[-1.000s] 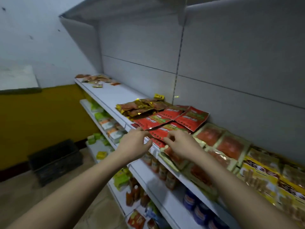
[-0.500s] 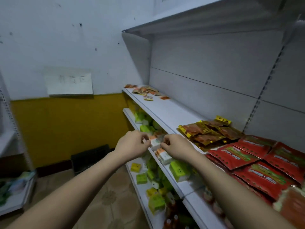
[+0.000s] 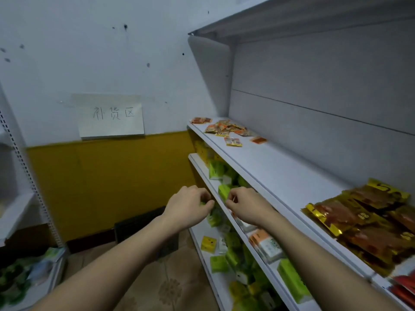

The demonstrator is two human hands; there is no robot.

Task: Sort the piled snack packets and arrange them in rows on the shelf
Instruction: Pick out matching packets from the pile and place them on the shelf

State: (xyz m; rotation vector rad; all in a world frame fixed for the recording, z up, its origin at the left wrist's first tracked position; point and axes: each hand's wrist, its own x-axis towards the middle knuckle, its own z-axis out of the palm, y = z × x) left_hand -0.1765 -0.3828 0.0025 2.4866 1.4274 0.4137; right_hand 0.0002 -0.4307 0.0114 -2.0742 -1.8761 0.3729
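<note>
left hand [image 3: 187, 206] fingers curled, holds nothing | right hand [image 3: 243, 204] likewise

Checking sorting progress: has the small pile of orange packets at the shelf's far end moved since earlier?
No. The orange packets lie at the shelf's far end; only the camera turned.

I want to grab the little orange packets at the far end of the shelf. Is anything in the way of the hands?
Nothing visible is. Between both hands (left, right) and the small orange snack packets, the white metal shelf runs bare. The gold-edged brown packets lie off to the right.
</note>
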